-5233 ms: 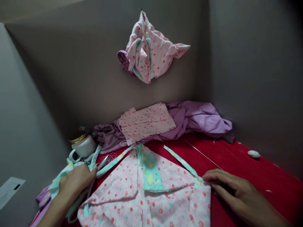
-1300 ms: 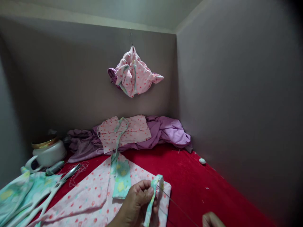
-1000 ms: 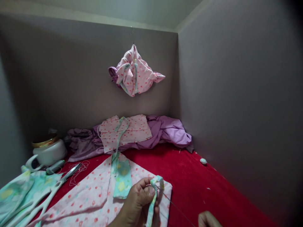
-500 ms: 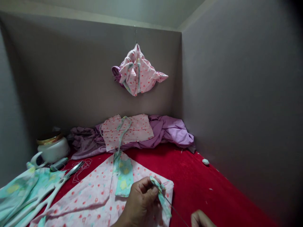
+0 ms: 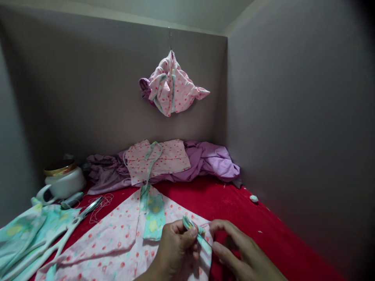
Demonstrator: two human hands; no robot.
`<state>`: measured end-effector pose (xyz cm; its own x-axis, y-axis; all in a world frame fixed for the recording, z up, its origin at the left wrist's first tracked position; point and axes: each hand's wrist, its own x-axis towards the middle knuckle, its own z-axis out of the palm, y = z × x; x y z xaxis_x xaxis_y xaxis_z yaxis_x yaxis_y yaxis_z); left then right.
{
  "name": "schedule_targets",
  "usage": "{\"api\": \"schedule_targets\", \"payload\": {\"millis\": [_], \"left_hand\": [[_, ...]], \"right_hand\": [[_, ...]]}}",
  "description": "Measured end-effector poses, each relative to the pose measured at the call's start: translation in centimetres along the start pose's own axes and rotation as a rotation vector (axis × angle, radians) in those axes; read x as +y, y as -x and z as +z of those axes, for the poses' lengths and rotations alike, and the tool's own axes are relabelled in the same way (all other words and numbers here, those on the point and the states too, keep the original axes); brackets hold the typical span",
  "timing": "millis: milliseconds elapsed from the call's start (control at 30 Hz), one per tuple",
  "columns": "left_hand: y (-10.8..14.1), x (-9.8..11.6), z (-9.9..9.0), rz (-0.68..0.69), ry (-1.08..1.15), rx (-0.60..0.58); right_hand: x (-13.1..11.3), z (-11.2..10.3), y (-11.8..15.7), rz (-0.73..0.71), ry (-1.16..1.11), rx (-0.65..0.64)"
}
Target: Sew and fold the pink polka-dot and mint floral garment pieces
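Standing beside these grey walls [image 5: 293, 117], I see a red cloth [image 5: 281, 238] underneath everything, with a pink dotted cloth [image 5: 105, 242] laid out over its left and middle. Over that cloth's right corner, two hands come close together: the right hand [image 5: 238, 246] curves in from the right, thumb and forefinger bent, though I cannot tell whether they grip anything; the left hand [image 5: 175, 244] pinches a folded green strap [image 5: 187, 223] between thumb and fingers. That strap sits between the hands, touching the left and just beside the right, its length slanting down toward the right thumb, so from the right hand it lies to the left. A thin dark line [image 5: 207, 242], needle or thread, runs the same way. On the mug [image 5: 66, 181] and scissors [image 5: 74, 222] I can read no brand or writing.
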<state>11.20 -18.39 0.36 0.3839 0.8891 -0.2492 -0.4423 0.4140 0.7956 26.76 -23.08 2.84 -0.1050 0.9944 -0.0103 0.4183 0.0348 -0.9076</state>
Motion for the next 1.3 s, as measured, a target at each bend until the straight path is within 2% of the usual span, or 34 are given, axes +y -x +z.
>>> {"api": "schedule_targets", "payload": {"millis": [167, 300, 400, 500, 600, 700, 767, 833, 900, 1067, 1200, 1300], "left_hand": [[0.2, 0.2, 0.1, 0.016, 0.039, -0.023], [0.2, 0.2, 0.0, 0.002, 0.011, 0.027], [0.1, -0.1, 0.0, 0.007, -0.038, 0.017], [0.1, -0.3, 0.3, 0.002, -0.083, 0.01], [0.0, 0.5, 0.3, -0.047, -0.195, 0.024], [-0.2, 2.6, -0.4, 0.048, -0.491, 0.157], [-0.2, 4.1, -1.2, 0.193, -0.868, 0.209], [0.0, 5.3, -1.9, 0.313, -1.279, 0.165], [0.1, 5.6, -2.3, 0.35, -1.562, 0.088], [0.0, 4.2, -2.3, 0.405, -1.83, -0.001], [-0.6, 3.3, -1.8, 0.532, -2.008, -0.146], [-1.3, 3.2, -1.0, 0.477, -2.039, -0.163]], "right_hand": [[-0.6, 2.0, -2.4, -0.014, -0.226, -0.108], [-0.3, 2.5, -2.5, -0.071, -0.247, -0.059], [-0.3, 2.4, -2.3, -0.119, -0.243, -0.033], [-0.2, 2.2, -2.2, -0.097, -0.238, -0.024], [0.0, 2.0, -2.3, -0.058, -0.228, -0.022], [0.3, 1.6, -2.3, -0.01, -0.217, 0.033], [0.4, 1.4, -2.3, 0.025, -0.23, 0.054], [0.5, 1.2, -2.2, 0.054, -0.242, 0.043], [0.4, 1.2, -2.1, 0.063, -0.209, 0.042], [0.9, 1.0, -2.1, -0.019, -0.007, 0.148], [1.6, 0.5, -2.0, 0.05, 0.115, 0.14], [1.9, 0.2, -2.0, 0.091, 0.136, 0.118]]}}
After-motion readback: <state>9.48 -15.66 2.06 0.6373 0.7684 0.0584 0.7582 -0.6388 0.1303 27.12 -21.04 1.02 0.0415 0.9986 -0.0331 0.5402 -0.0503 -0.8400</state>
